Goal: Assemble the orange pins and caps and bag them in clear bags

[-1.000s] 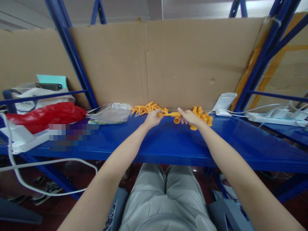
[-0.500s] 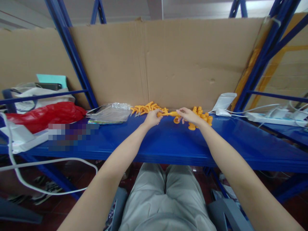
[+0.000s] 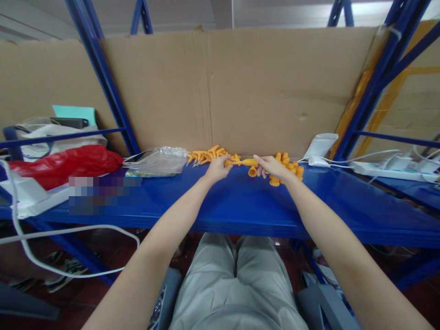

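My left hand (image 3: 218, 169) is closed in a pinch on the left end of a slim orange plastic piece (image 3: 246, 162), just above the blue shelf. At its other end, my right hand (image 3: 270, 166) has thumb and fingertips closed on the piece. Below the right fingers lies a round orange part with a hollow middle (image 3: 252, 172). Several knobbly orange parts (image 3: 294, 169) are gathered just right of that hand. Beyond my left hand is a pile of branching orange pieces (image 3: 209, 153), with small silvery chains among them. Fine detail is too small to make out.
Clear plastic bags (image 3: 160, 162) lie left of the orange pile. A red bag (image 3: 68, 165) and a white power strip (image 3: 44, 204) with a looping cable are farther left. A cardboard panel (image 3: 240, 91) closes the back. A white adapter (image 3: 319, 149) stands at right.
My right fingers have shifted very slightly along the orange piece, showing a little more of it. My left hand has stayed in place.
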`<state>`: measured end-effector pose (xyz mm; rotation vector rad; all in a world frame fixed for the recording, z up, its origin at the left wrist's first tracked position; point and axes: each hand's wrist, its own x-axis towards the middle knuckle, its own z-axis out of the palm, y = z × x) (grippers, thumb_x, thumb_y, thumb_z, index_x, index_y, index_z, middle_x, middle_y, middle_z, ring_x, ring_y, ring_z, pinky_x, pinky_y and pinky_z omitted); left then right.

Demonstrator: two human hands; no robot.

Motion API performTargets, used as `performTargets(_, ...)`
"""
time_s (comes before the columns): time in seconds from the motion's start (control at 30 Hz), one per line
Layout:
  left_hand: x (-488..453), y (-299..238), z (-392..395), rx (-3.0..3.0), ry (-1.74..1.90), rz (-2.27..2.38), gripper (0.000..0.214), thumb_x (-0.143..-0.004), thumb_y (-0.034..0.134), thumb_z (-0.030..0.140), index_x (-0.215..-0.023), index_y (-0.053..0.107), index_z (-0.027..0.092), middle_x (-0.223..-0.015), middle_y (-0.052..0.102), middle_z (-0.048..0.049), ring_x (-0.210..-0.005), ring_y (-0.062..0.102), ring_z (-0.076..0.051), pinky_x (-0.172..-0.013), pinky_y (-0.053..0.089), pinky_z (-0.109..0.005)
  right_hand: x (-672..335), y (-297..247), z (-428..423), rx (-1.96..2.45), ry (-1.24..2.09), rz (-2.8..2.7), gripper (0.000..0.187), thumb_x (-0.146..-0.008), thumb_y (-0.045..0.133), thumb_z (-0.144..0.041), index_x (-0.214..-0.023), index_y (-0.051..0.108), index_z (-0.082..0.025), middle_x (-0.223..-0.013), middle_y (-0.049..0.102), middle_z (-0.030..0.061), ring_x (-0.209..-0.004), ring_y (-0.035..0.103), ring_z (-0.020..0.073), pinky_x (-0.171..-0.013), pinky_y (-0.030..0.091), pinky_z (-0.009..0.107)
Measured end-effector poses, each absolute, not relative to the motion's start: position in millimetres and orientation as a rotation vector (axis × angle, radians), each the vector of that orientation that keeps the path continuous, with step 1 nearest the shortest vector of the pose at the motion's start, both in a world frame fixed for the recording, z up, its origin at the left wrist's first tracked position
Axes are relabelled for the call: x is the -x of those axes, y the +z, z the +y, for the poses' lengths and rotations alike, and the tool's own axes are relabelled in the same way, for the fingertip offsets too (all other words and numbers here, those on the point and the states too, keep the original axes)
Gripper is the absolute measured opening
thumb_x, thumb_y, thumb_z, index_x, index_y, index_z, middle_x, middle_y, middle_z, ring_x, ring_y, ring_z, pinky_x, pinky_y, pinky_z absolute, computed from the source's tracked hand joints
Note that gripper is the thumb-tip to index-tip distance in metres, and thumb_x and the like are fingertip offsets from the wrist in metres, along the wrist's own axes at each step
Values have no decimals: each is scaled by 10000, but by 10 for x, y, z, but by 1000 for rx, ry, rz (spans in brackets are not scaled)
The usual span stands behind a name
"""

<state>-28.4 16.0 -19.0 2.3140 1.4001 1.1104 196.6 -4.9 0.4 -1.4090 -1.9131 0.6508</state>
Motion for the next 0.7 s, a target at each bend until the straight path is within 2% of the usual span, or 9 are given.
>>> performTargets(0.13, 279, -181, 151, -2327, 1098, 1401, 282, -852, 616, 160, -1130, 646, 130, -680, 678, -33, -558, 681, -186, -688, 573, -346, -1940, -7, -71, 1436, 568, -1884, 535, -1029, 366, -524, -821, 645, -118, -607, 692, 64, -374, 510, 87, -453, 430, 205)
performTargets(0.23, 271, -171, 134, -2342, 1089, 1410, 281, -846, 617, 153, -1123, 649, 118, -695, 687, -39, -564, 680, -187, -707, 573, -351, -1907, 16, -115, 1437, 577, -1851, 491, -1048, 364, -453, -889, 662, -97, -686, 723, 83, -378, 520, 80, -453, 427, 202)
performTargets(0.33, 269, -165, 123, -2351, 1082, 1411, 283, -848, 606, 153, -1125, 648, 114, -678, 678, -28, -559, 676, -183, -703, 573, -345, -1894, 40, -132, 1407, 664, -1842, 393, -1049, 399, -391, -1079, 643, -84, -754, 741, 88, -400, 548, 88, -469, 449, 206)
performTargets(0.4, 272, -163, 121, -2351, 1073, 1415, 283, -854, 597, 153, -1130, 646, 115, -653, 665, -16, -543, 669, -178, -681, 571, -335, -1901, 40, -118, 1383, 743, -1833, 331, -1031, 474, -319, -1254, 560, -90, -775, 748, 74, -420, 568, 96, -490, 474, 209)
performTargets(0.47, 279, -162, 124, -2352, 1067, 1423, 278, -855, 596, 152, -1126, 647, 114, -637, 655, -10, -532, 663, -175, -671, 569, -329, -1913, 30, -97, 1368, 806, -1825, 372, -1004, 531, -226, -1348, 468, -98, -771, 750, 58, -435, 576, 99, -498, 487, 204)
performTargets(0.57, 288, -166, 132, -2361, 1077, 1421, 271, -853, 605, 160, -1117, 648, 119, -650, 661, -11, -537, 663, -171, -695, 572, -332, -1930, 20, -84, 1354, 846, -1847, 320, -1003, 519, -185, -1309, 468, -107, -704, 735, 37, -431, 567, 101, -472, 475, 194)
performTargets(0.63, 291, -170, 137, -2365, 1080, 1417, 267, -853, 610, 168, -1114, 647, 123, -656, 664, -12, -538, 663, -169, -704, 574, -334, -1938, 20, -89, 1360, 852, -1877, 228, -1026, 481, -227, -1218, 523, -113, -636, 707, 27, -419, 562, 102, -453, 450, 190)
performTargets(0.7, 293, -174, 143, -2365, 1075, 1414, 268, -855, 609, 171, -1116, 647, 123, -656, 665, -15, -534, 663, -169, -694, 575, -333, -1946, 15, -92, 1379, 847, -1899, 241, -1045, 439, -302, -1102, 578, -114, -583, 678, 28, -407, 558, 101, -442, 422, 190)
